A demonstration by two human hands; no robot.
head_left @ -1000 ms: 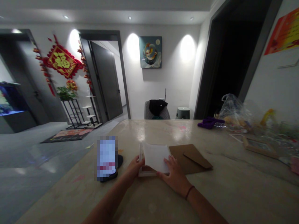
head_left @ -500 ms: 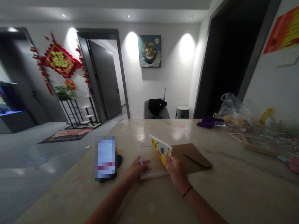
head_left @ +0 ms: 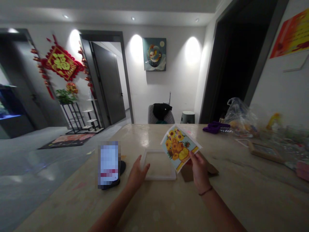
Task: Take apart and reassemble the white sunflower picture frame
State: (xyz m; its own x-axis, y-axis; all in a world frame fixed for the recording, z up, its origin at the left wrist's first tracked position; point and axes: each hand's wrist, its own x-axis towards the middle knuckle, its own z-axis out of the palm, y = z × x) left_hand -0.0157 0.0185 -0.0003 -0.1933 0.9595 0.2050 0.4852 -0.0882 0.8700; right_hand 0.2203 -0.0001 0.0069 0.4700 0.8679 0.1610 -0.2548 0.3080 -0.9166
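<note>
My right hand (head_left: 201, 172) pinches the lower right edge of a sunflower picture (head_left: 177, 146) with a white border, held tilted above the table. Its printed side faces me. Flat on the table lies a white rectangular frame (head_left: 160, 178), with the tabletop showing through its middle. My left hand (head_left: 137, 174) is at the frame's left side, thumb and fingers apart; whether it touches the frame I cannot tell. Behind the picture and my right hand a brown paper envelope (head_left: 189, 174) lies partly hidden.
A phone (head_left: 109, 164) stands propped at the left. At the right are a wooden frame (head_left: 265, 152), a clear plastic bag (head_left: 241, 119), a purple item (head_left: 214, 127) and a pink object (head_left: 303, 170). Across the table stands a chair (head_left: 151, 114) with black cloth on it.
The sunflower picture has moved right and turned its printed side toward me, carried by my right hand. My left hand has shifted slightly left and its fingers have opened off the frame's edge.
</note>
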